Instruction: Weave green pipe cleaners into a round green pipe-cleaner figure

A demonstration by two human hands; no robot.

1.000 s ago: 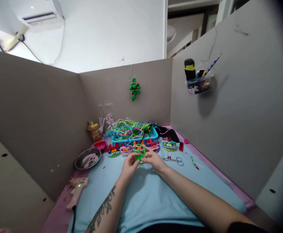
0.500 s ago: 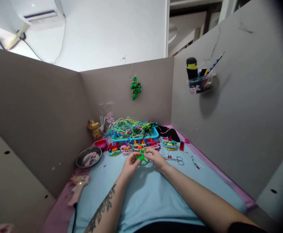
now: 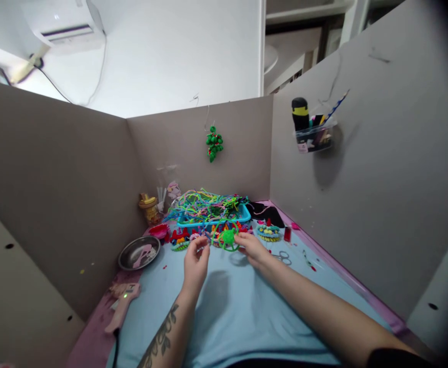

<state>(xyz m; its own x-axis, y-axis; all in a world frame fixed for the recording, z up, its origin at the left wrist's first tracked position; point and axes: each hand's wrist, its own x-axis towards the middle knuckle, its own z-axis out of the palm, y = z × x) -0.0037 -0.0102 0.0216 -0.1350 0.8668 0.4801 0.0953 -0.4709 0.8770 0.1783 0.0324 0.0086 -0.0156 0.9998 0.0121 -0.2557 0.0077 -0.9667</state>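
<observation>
Head view: the right hand's grip (image 3: 255,249) pinches the looped green piece (image 3: 228,236), extending left, long axis unclear.

Clock centred mid-cloth (image 3: 239,317), 12 farthest from wearer. Tray (image 3: 187,223) at 12, strands (image 3: 204,207) heaped in it. Piece (image 3: 229,236) in right hand (image 3: 252,247), before tray. Ornament (image 3: 214,145) behind, hung at back panel (image 3: 166,138). Jar (image 3: 150,210) at 11. Bowl (image 3: 128,255) at 10. Corded tool (image 3: 122,305) at 9. Scissors (image 3: 280,256) between 1 and 2.
</observation>
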